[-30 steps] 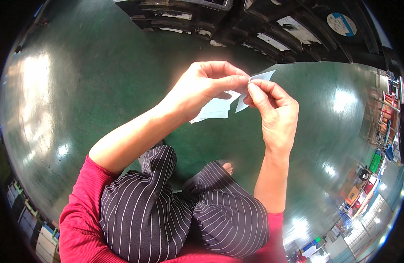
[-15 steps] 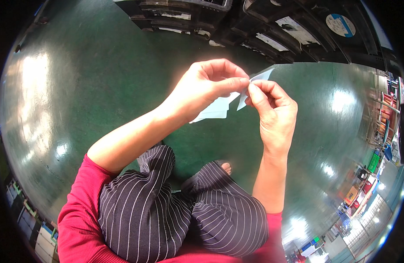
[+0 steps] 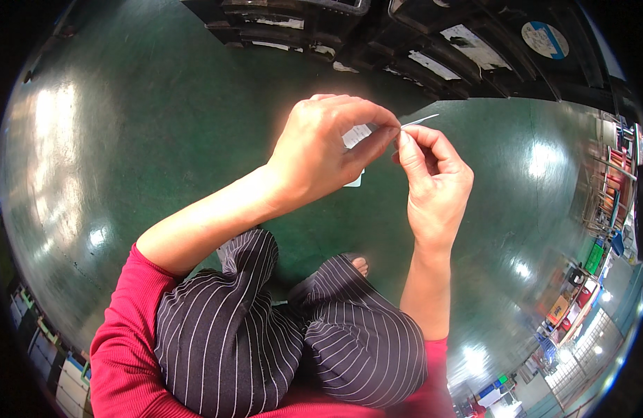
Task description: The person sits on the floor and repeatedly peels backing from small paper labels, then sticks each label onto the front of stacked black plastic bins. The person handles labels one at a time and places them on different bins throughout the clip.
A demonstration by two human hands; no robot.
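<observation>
Both hands pinch a thin white paper label [image 3: 355, 136] in mid-air above the green floor [image 3: 161, 139], left hand [image 3: 321, 150] and right hand [image 3: 433, 174] fingertips pressed together, so a hasty pull could tear it.

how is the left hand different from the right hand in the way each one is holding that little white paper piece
The left hand arches over from above, knuckles up, hiding much of the white paper piece. The right hand rises from below, its fingers pointing up. The left forearm crosses the picture at a slant; the right stands nearly upright. Both pinch the piece at the same spot, above the green floor.
</observation>
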